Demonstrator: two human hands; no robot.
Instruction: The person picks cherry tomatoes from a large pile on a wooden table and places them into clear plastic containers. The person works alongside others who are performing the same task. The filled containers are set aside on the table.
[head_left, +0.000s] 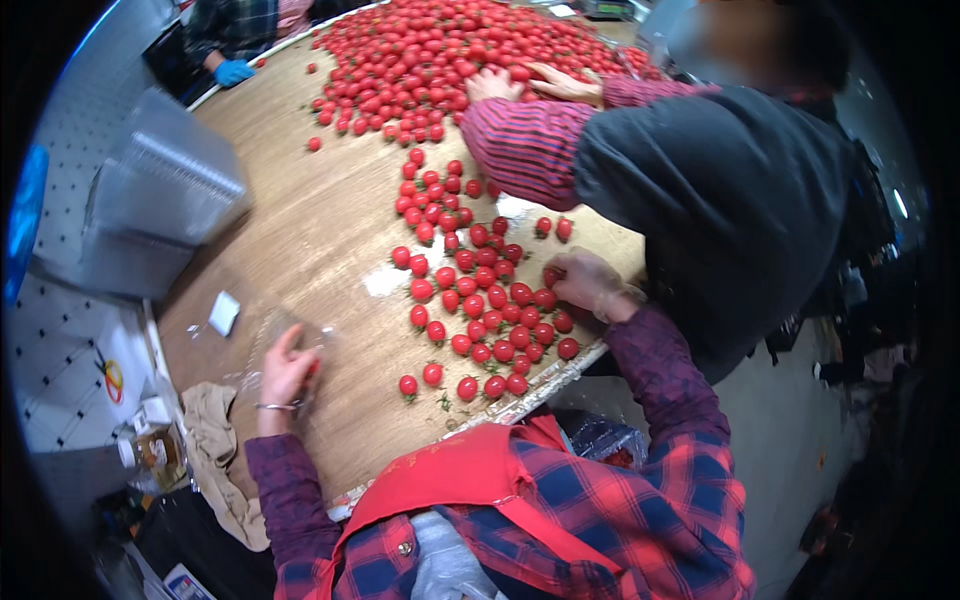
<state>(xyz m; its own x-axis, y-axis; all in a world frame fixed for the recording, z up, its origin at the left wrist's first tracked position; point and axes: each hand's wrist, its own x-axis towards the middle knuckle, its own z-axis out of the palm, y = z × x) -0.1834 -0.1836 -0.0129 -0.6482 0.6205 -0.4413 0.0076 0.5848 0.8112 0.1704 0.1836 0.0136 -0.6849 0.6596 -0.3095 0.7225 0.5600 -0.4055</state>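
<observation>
Small red tomatoes (491, 296), many with green calyxes, lie loose on the wooden table (330, 225) before me. My right hand (589, 281), in a thin clear glove, has its fingertips on a tomato (552, 277) at the right edge of this group. On the left, my left hand (286, 371) has red tomatoes against its palm, partly hidden by the fingers. A clear plastic container (259, 352) seems to lie at that hand; its outline is hard to make out. A large heap of tomatoes (420, 60) covers the far end.
Stacked clear plastic containers (169, 172) stand at the left edge. A white square (224, 313) lies near them, and a beige cloth (210, 427) hangs over the edge. A co-worker in a dark vest (712, 195) leans in from the right; another person's blue-gloved hand (232, 73) is at the far left.
</observation>
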